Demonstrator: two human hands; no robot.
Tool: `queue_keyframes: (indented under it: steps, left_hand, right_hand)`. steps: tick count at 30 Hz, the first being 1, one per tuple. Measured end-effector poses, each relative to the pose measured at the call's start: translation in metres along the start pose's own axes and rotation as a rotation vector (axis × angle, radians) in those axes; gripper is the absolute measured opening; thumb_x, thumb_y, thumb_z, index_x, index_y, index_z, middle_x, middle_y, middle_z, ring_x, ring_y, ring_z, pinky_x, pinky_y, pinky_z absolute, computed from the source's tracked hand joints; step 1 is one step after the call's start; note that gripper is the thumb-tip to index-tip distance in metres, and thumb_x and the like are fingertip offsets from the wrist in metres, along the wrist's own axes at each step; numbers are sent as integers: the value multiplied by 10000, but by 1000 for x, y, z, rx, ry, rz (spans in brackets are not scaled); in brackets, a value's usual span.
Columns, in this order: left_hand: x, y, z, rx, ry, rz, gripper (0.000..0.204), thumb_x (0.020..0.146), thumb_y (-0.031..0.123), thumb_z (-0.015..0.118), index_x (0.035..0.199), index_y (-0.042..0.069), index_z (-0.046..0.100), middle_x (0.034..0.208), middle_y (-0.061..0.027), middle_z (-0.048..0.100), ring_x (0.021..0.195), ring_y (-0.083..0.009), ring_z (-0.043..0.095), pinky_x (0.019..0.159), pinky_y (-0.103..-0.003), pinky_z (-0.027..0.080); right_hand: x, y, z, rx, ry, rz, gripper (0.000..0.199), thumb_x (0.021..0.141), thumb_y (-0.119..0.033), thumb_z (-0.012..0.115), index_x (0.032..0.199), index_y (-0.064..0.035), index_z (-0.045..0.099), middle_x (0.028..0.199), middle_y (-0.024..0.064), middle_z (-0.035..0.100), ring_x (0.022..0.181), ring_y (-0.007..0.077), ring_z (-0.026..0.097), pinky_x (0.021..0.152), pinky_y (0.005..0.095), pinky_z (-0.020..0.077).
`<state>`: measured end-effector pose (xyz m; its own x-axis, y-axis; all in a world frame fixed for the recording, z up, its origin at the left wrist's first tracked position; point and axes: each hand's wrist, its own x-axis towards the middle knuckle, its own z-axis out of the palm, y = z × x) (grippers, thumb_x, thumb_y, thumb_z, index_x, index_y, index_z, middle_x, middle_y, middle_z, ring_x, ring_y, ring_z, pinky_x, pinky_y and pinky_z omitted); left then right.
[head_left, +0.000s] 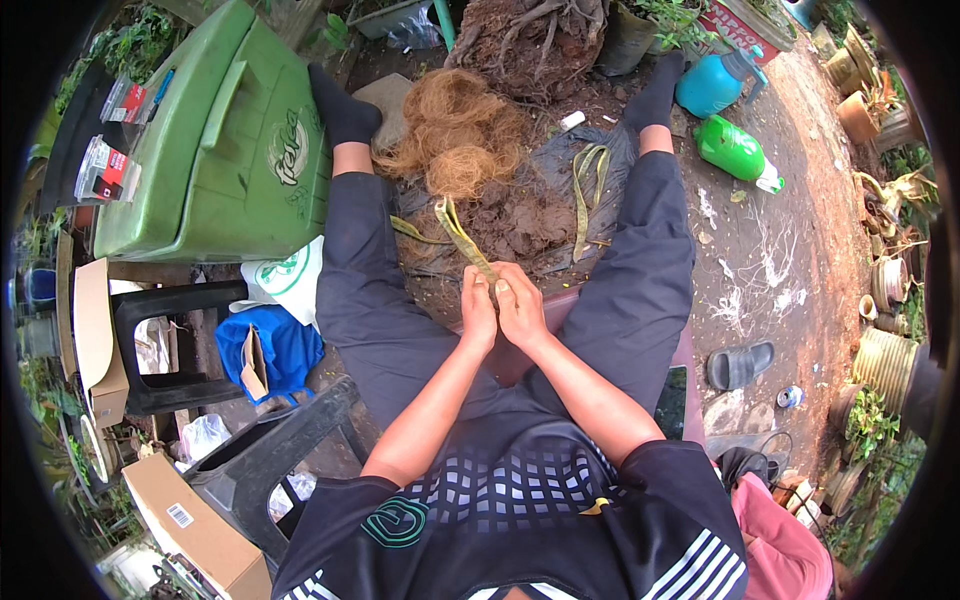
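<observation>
Soil [532, 222] beyond free-ended green strip [463, 240]

Fibre heap [455, 125]: lies between the outstretched legs, reachable from above.
Left of the heap: the left foot [345, 108], then the green bin [230, 150] walling that side off.
Beyond the heap: a bulky root ball [540, 50] blocks the way.
Right of the heap: I see hand room over the dark sheet [555, 165], up to the right foot [655, 95].
Nearer than the heap: the folded strip [462, 238] juts up midway, passable either side.
</observation>
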<state>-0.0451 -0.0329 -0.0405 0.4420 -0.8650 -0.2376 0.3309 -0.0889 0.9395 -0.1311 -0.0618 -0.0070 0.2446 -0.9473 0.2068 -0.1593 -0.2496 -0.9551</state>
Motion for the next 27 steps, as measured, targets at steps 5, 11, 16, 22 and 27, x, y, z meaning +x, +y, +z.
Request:
queue_keyframes:
  steps: [5,11,16,22,27]
  left_hand:
    - [1,8,-2,33,-21,34,190,1007,159,332,986,71,498,901,0,504,846,-85,473,760,-247,406]
    - [5,4,-6,37,0,54,228,1002,191,334,1015,70,527,925,-8,522,863,-102,498,793,-265,416]
    - [7,4,-10,-145,51,-139,324,1012,266,319,1100,64,557,1038,-37,592,967,-136,576,851,-299,460]
    - [13,14,-20,-183,-145,-177,475,1039,476,279,1122,102,560,1054,-55,635,978,-160,617,857,-337,496]
    - [13,19,-17,-310,-200,-111,544,1037,523,248,1113,86,562,1053,-62,637,981,-176,624,866,-345,498]
  right_hand:
    - [3,-2,-1,-18,-11,2,269,950,-155,454,1058,-14,656,1075,186,653,964,361,656,817,399,522]
    - [6,4,-2,32,-52,31,244,938,-146,524,1091,-26,672,1060,164,671,949,324,667,811,376,527]
    - [9,15,-6,117,-168,77,313,952,-245,576,1174,-36,648,1111,125,654,994,252,651,819,353,523]
    - [5,27,-6,552,-208,340,545,1011,-469,453,1302,-20,554,1211,138,587,1062,225,608,906,346,486]
    - [8,26,-6,382,-107,366,534,1051,-447,314,1294,-41,561,1254,148,577,1174,252,541,990,354,431]
